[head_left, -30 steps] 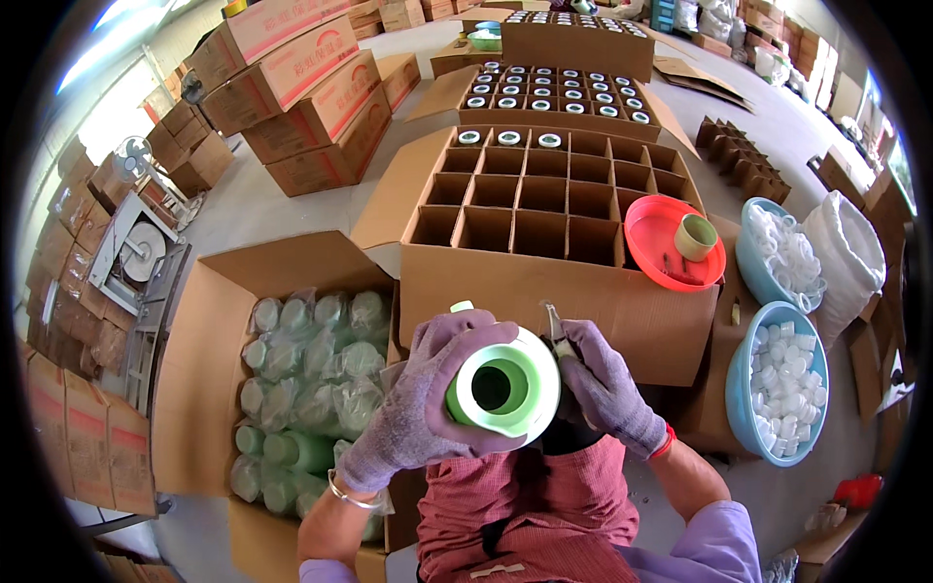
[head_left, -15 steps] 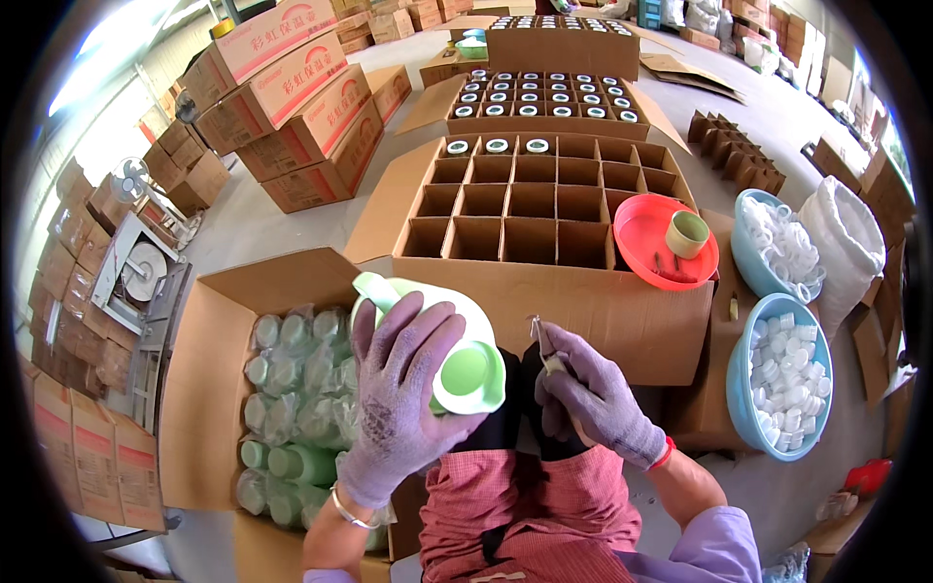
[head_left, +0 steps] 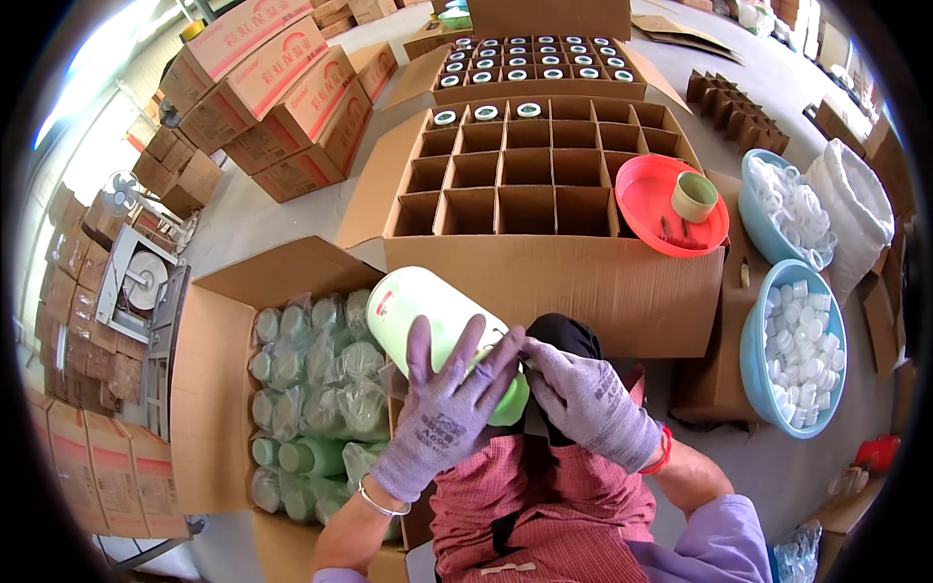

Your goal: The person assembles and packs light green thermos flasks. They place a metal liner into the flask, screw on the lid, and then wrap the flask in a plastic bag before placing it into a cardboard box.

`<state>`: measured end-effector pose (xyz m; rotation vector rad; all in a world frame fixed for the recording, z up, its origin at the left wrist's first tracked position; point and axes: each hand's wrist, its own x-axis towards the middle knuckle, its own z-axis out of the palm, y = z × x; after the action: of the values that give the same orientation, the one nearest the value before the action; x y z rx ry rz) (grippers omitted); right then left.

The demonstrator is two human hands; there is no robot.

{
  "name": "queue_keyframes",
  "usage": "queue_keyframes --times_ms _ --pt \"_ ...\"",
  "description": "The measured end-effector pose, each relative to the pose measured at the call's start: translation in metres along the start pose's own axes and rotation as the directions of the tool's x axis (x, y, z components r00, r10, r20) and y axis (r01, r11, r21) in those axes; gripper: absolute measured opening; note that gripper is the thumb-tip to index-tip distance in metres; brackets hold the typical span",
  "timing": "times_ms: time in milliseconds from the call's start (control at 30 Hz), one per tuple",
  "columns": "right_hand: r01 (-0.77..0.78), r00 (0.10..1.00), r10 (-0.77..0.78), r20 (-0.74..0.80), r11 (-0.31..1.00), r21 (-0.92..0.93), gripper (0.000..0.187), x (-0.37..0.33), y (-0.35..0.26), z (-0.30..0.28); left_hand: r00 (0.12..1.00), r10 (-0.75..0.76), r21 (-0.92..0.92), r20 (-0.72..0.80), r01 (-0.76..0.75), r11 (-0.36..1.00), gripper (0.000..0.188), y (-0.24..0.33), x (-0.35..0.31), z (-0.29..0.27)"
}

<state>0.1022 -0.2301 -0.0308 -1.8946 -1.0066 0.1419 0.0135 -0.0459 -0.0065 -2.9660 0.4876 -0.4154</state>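
Note:
A pale green jug (head_left: 428, 306) with a small red mark lies tilted across my lap, its brighter green end at the lower right. My gloved left hand (head_left: 442, 418) holds it from the near side, fingers spread along its body. At that lower end my gloved right hand (head_left: 598, 403) is closed, fingertips pressed close to the jug and the left fingers. Whatever the right fingers grip is hidden now. To the left, an open carton (head_left: 216, 389) holds several green jugs, many in clear plastic wrap.
Ahead stands a divided carton (head_left: 544, 282) with 3 lidded items in its back row. A red dish (head_left: 637, 189) with a pale green cup (head_left: 693, 197) rests on its right corner. Farther right are a blue basin (head_left: 756, 219) of white rings and another blue basin (head_left: 752, 374) of white caps.
The jug has turned so its body points up and left. My right hand has moved left against it, and the small metal tool it held is now out of sight. The view has shifted.

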Motion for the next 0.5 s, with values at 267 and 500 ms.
queue_keyframes --times_ms 267,500 --pt "-0.300 0.954 0.272 0.129 0.888 0.349 0.029 -0.004 -0.004 -0.020 0.948 -0.270 -0.280 -0.167 0.218 0.935 0.077 -0.030 -0.018 0.030" --pt "-0.373 0.904 0.261 0.340 0.870 0.324 0.018 -0.016 -0.005 -0.010 0.912 -0.249 -0.166 -0.328 0.203 0.965 0.075 -0.013 -0.023 0.036"
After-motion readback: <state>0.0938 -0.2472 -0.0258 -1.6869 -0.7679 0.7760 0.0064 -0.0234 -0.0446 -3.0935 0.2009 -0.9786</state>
